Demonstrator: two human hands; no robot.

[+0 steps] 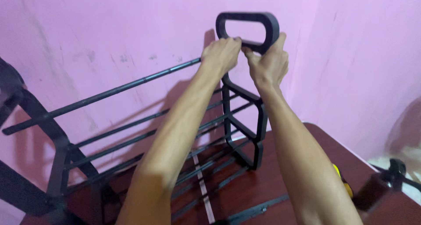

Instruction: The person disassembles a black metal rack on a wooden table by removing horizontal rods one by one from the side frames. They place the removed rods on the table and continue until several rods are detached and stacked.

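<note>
Rack (pixel 239 115), black, stands on the dark red bench (pixel 280 181) against the pink wall (pixel 109 28). Left hand (pixel 220 55) and right hand (pixel 268 63) both grip its looped top handle (pixel 247 25). A rod (pixel 101 95) meets the left hand.

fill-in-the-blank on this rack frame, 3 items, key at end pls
1. Both hands, left hand and right hand, grip the black rack's top ____.
2. The wall behind the rack is ____.
3. The rack stands on a dark ____ table.

Missing words: handle; pink; brown
</note>
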